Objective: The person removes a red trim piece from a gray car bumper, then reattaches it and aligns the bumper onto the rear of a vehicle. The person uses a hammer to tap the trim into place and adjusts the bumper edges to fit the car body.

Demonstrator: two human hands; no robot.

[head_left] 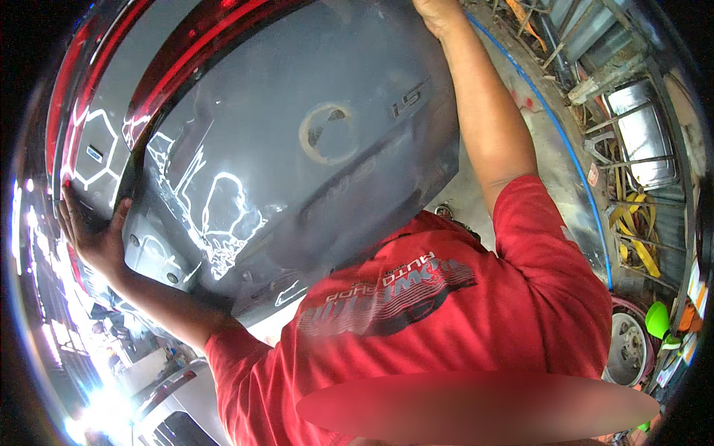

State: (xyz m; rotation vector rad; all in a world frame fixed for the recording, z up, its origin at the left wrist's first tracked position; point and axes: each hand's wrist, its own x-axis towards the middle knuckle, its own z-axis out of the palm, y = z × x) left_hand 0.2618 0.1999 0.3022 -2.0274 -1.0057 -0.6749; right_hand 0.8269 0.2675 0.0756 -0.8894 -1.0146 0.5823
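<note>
**Item:** grey car boot lid [297, 171], painted metal, glossy and catching white reflections.

**Position:** Raised in front of the person's chest, between both hands and touching each.

**Axis:** Long axis runs from the left hand [91, 232] obliquely up to the right hand [439, 11]. The outer face is turned toward the person. A red light strip [186, 44] follows the edge farthest from the left hand.

**Marks:**
- A round tan ring [327, 134] where an emblem sat, about midway between the hands.
- A small raised chrome badge [407, 100] just below the right hand, beside the forearm; its characters are tilted.
- A grey printed design on the red shirt [394, 290], below the lid and between the arms.

**Left hand:** Palm flat against the lid's end, fingers extended and laid close together, thumb toward the panel.

**Right hand:** Set on the opposite end at the frame's upper edge. The fingers are cut off, so their spread or grasp cannot be told.

**Surroundings:**
- Beyond the right arm: a blue hose [573, 163], yellow straps [632, 230], a wheel [628, 346] and a green plastic piece [657, 320].
- Below the left hand: part of a white vehicle [178, 409].
</note>
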